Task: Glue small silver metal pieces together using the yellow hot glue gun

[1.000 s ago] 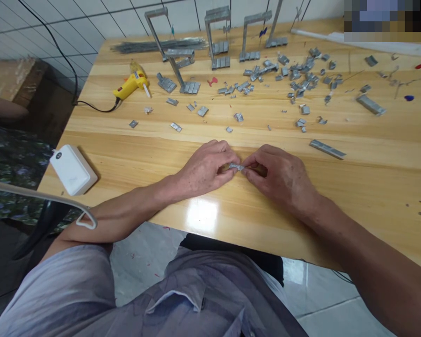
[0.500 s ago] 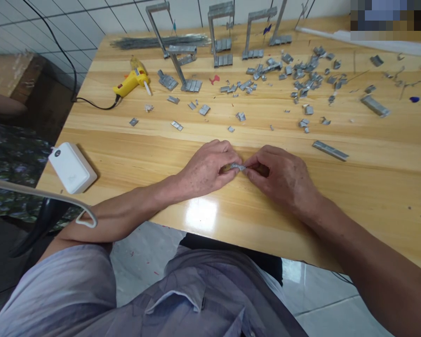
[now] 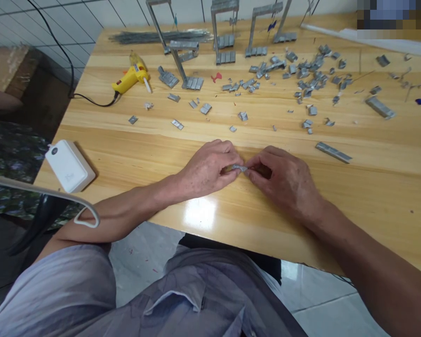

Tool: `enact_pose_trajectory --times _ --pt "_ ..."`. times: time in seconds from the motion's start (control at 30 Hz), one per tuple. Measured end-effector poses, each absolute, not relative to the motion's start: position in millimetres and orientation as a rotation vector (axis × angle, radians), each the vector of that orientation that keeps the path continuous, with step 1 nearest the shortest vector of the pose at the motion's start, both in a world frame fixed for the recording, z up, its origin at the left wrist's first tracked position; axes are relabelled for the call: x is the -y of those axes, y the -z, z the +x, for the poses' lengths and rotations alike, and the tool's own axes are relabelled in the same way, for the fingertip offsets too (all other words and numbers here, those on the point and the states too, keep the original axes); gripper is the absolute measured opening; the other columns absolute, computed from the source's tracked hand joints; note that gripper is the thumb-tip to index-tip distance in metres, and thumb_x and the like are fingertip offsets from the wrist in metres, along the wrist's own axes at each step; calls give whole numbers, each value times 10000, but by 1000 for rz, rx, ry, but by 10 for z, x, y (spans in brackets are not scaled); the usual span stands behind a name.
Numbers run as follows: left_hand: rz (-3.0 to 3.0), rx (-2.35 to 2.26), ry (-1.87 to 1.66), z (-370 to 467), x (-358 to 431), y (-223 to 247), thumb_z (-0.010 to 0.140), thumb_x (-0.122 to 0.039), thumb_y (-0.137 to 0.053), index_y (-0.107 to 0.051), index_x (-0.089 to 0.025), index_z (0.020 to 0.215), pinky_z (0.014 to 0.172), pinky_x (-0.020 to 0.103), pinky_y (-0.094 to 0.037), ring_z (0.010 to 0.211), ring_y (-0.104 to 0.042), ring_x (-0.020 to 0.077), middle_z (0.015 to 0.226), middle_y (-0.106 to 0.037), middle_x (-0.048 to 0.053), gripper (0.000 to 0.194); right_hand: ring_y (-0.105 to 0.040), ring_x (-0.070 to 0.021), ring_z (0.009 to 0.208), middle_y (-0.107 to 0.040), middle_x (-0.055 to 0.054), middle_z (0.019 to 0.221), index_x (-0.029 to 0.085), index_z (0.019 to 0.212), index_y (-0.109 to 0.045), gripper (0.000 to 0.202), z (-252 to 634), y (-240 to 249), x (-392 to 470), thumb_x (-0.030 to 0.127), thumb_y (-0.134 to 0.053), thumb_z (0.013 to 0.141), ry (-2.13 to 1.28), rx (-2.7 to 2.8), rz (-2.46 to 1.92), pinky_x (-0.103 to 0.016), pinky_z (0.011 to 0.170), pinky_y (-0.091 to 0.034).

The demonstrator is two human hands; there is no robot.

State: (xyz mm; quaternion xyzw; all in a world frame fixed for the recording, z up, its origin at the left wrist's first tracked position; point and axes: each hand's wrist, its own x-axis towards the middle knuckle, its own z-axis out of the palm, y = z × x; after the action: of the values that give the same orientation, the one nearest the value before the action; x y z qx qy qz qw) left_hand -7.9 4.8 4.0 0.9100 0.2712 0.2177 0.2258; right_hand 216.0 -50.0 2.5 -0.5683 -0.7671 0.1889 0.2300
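Between the fingertips of both hands, low over the wooden table, is a small grey metallic strip. My left hand pinches its left end between thumb and forefinger. From the other side my right hand pinches the right end, also with thumb and fingertips. Fingers cover both ends, so its full shape is hidden. Beyond the hands lie a small silvery scrap and a folded grey piece. A longer grey bar rests to the right of my right hand.
A yellow hot glue gun lies at the back left, its black cord running off the table. Several angular grey stands, including one small stand, rise along the back. Many grey pieces are scattered at back right. A white power bank sits at left.
The view has shifted slightly, so the tabletop things appear a little displaced. Both hands keep the same pinch on the strip, with hardly any movement visible.
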Motion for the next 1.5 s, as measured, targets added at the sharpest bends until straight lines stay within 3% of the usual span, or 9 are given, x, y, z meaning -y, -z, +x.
enact_pose_trajectory --times 0.63,1.07,1.5 --pt "2353 -779 -652 -108 -62 -33 995 -185 -664 -738 -217 1081 894 352 -556 1011 -666 199 1054 -685 73 118 -654 -205 723 -721 -48 837 244 887 -725 77 2334 -92 489 215 -657 910 -553 2029 -1475 -337 653 -468" --pt "2401 -727 -671 -97 -70 -45 978 -143 -687 -696 -217 1015 915 353 -555 1041 -679 199 1030 -707 58 83 -688 -217 805 -736 -56 883 243 926 -728 109 2313 -12 512 199 -630 938 -517 2089 -1413 -342 715 -496" --pt "2427 -789 -648 -90 -64 -50 990 -214 -693 -652 -205 1027 822 317 -524 846 -647 173 898 -699 22 57 -711 -269 861 -755 -89 918 227 940 -729 117 2366 15 493 183 -628 904 -370 2140 -1493 -368 717 -500"
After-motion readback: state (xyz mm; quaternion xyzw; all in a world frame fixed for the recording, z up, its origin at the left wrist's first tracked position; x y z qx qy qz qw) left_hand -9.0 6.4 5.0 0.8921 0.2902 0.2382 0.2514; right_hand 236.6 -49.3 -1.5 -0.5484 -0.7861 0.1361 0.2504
